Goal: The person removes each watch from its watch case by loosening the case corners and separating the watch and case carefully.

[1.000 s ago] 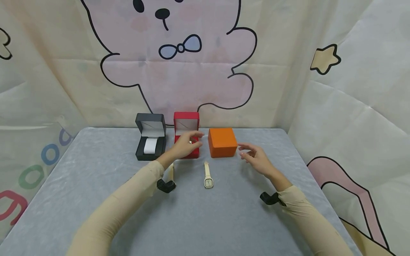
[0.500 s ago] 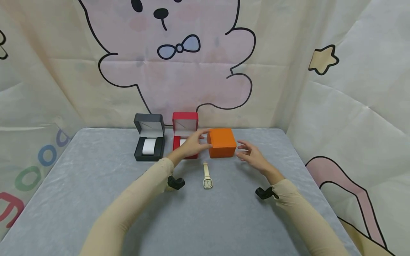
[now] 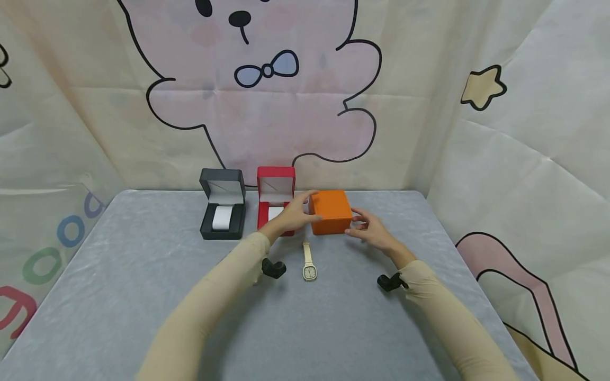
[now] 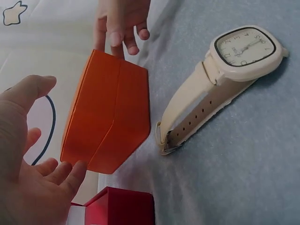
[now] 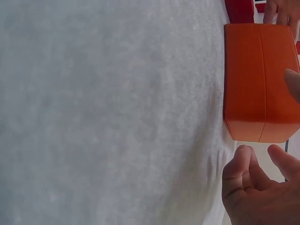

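Note:
A shut orange box (image 3: 332,210) stands at the back of the table, a seam running round its sides. My left hand (image 3: 294,215) is at its left side, fingers spread; in the left wrist view the fingertips (image 4: 78,169) are right at the box's edge and the thumb is raised away from it. On the other side my right hand (image 3: 376,233) has its fingers loosely bent, and the right wrist view shows a small gap to the box. In front of the box lies a cream wristwatch (image 3: 309,264), its strap buckled in a loop.
Left of the orange box stands an open red watch box (image 3: 276,173) with a white cushion, partly hidden by my left hand. Further left is an open black watch box (image 3: 206,228), also with a white cushion. A printed cloth (image 3: 405,132) hangs behind the table.
My left hand has moved right, from over the red box to the orange box's left side. The right hand has drawn slightly closer to the orange box. The boxes stay in place.

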{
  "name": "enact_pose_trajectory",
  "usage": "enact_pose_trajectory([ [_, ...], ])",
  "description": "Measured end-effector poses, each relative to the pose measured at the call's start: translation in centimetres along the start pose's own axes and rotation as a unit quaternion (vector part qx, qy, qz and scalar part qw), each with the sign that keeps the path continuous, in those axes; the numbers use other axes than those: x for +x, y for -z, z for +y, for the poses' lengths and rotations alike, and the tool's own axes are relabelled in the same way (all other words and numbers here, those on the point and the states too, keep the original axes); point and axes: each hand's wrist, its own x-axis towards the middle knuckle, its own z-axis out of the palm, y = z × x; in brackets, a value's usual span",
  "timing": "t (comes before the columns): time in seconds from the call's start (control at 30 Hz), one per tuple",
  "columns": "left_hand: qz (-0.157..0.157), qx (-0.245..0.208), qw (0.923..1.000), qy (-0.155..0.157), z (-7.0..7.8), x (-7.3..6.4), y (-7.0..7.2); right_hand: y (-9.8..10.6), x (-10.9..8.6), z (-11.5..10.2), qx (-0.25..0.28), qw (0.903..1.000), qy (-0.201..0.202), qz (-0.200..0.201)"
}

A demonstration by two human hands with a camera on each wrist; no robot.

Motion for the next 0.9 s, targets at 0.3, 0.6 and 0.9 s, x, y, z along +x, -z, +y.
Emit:
enact_pose_trajectory([
  [0.3,-0.012,0.045,0.9989,0.002,0.7,0.6,-0.4,-0.3,0.7,0.0,-0.002,0.9999,-0.003,-0.011],
  [0.6,-0.032,0.061,0.9975,0.014,0.9,1.1,-0.7,-0.7,1.4,0.7,-0.005,0.9996,0.007,-0.027],
  [0.9,-0.035,0.075,0.996,0.033,0.8,1.3,-1.0,-0.9,1.6,0.8,0.002,0.9995,0.009,-0.03],
])
